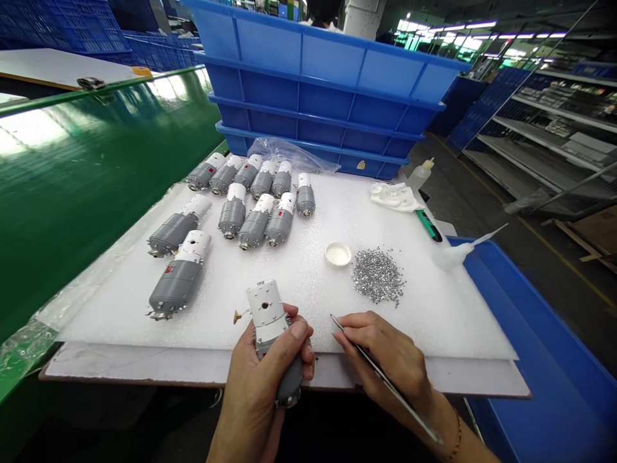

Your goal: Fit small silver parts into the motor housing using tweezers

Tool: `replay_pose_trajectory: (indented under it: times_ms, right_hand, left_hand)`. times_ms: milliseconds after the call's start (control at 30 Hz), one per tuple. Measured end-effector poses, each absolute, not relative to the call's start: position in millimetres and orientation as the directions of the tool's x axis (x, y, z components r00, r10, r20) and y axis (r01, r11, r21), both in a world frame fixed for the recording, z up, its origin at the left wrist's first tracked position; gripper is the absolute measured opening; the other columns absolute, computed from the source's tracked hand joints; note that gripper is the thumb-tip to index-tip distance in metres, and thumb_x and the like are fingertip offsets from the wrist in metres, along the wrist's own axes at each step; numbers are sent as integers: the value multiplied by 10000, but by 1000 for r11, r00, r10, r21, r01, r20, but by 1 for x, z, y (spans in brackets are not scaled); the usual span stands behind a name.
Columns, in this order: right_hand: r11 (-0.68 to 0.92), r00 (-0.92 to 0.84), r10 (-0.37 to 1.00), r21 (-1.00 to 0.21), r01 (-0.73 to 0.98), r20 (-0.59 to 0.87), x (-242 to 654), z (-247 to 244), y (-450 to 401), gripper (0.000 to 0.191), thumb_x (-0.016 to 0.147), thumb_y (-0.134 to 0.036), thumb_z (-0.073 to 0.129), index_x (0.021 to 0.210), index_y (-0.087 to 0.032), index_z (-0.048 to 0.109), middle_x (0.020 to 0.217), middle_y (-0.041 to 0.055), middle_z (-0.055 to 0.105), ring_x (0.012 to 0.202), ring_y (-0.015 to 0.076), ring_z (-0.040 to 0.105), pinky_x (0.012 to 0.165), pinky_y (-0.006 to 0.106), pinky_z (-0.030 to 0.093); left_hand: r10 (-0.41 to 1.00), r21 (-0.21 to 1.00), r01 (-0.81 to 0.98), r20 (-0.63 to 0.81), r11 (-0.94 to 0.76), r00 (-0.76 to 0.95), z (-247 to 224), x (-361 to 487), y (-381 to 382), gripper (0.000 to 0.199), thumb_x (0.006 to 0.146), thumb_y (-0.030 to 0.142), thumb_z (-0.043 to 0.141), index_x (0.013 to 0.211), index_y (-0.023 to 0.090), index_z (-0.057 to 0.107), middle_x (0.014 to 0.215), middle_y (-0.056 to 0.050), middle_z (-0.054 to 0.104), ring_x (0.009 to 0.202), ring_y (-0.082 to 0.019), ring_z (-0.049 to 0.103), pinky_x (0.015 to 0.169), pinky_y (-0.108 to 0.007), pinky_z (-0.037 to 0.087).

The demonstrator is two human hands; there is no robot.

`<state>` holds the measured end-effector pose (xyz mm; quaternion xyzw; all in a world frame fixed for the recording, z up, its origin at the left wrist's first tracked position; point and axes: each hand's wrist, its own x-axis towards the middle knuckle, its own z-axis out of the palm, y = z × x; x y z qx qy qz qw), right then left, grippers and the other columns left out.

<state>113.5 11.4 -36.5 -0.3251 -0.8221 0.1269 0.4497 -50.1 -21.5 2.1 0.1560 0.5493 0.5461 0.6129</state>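
My left hand point(270, 366) is wrapped round a grey and white cylindrical model point(266, 307), its white end pointing up and away from me, a small gold part sticking out at its left. In my right hand point(385, 360) is a thin metal tool, probably tweezers point(393, 391), pinched like a pen; its tip is just right of the model, not touching it. Beyond that hand lies a pile of small silvery pieces point(378, 275), with a small round dish of white stuff point(338, 254) at its left. Several similar models point(177, 283) lie on the white foam sheet point(289, 270).
Stacked blue crates point(318, 96) stand at the back. A green-handled tool point(428, 225), a white cloth point(395, 197) and squeeze bottles point(420, 173) are at the right. A blue bin point(544, 360) borders the table's right side; a green surface point(110, 148) runs along the left.
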Motion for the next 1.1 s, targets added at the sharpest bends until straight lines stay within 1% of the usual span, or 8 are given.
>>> replay_pose_trajectory:
  times_ms: [67, 167, 267, 400, 533, 667, 933, 1100]
  right_hand:
    - [661, -271, 747, -632, 405, 607, 116, -31, 11, 160, 897, -35, 634, 929, -192, 623, 877, 56, 726, 798, 150, 719, 699, 242, 611]
    - [418, -115, 908, -880, 226, 402, 122, -20, 8, 117, 905, -141, 676, 836, -219, 622, 867, 20, 723, 754, 122, 702, 621, 193, 574]
    - [299, -114, 950, -951, 81, 290, 125, -13, 3, 122, 907, -173, 686, 809, -225, 635, 866, 14, 714, 710, 109, 679, 526, 166, 522]
    - [337, -119, 936, -941, 37, 331, 123, -10, -5, 124, 889, -124, 695, 843, -224, 639, 872, 11, 723, 673, 104, 683, 570, 179, 564]
    - [434, -187, 890, -898, 70, 416, 124, -9, -6, 181, 872, -61, 691, 905, -230, 637, 911, 6, 737, 801, 127, 736, 686, 194, 607]
    - [534, -290, 824, -838, 109, 487, 129, -2, -4, 264, 855, 4, 671, 977, -229, 637, 947, 12, 743, 874, 133, 744, 741, 198, 612]
    - [586, -204, 807, -796, 155, 554, 121, 7, -8, 255, 841, 15, 658, 952, -213, 638, 864, 0, 756, 859, 115, 737, 718, 167, 617]
    - [614, -256, 784, -765, 192, 565, 118, 8, -9, 309, 829, 57, 661, 976, -211, 616, 848, -11, 771, 915, 120, 741, 775, 176, 636]
  left_hand:
    - [849, 813, -462, -487, 355, -206, 2, -49, -21, 311, 800, 340, 783, 1001, 206, 587, 691, 30, 640, 592, -104, 564, 570, -190, 492]
    - [872, 847, -390, -455, 361, -183, 4, -44, -21, 283, 821, 368, 760, 979, 204, 592, 736, 9, 684, 596, -109, 590, 605, -207, 487]
    - [868, 808, -425, -487, 408, -92, 9, -37, -21, 264, 835, 370, 746, 974, 196, 604, 772, -16, 707, 611, -120, 607, 627, -219, 495]
    - [832, 664, -586, -554, 465, 33, 12, -31, -22, 244, 849, 360, 730, 991, 185, 637, 740, -13, 698, 574, -107, 589, 606, -205, 496]
    - [820, 603, -634, -565, 484, 89, 12, -32, -23, 203, 821, 329, 762, 913, 170, 674, 652, 4, 661, 515, -87, 560, 545, -175, 463]
    - [801, 547, -680, -589, 489, 103, 10, -32, -25, 190, 805, 278, 778, 920, 154, 689, 648, -9, 657, 519, -92, 563, 545, -181, 483]
    - [732, 360, -815, -673, 454, 110, 4, -31, -25, 209, 786, 124, 773, 981, 123, 697, 754, -48, 698, 597, -109, 613, 578, -208, 542]
    - [725, 336, -843, -683, 420, 89, 3, -29, -26, 159, 796, 76, 751, 947, 115, 718, 768, -56, 704, 625, -111, 617, 573, -215, 555]
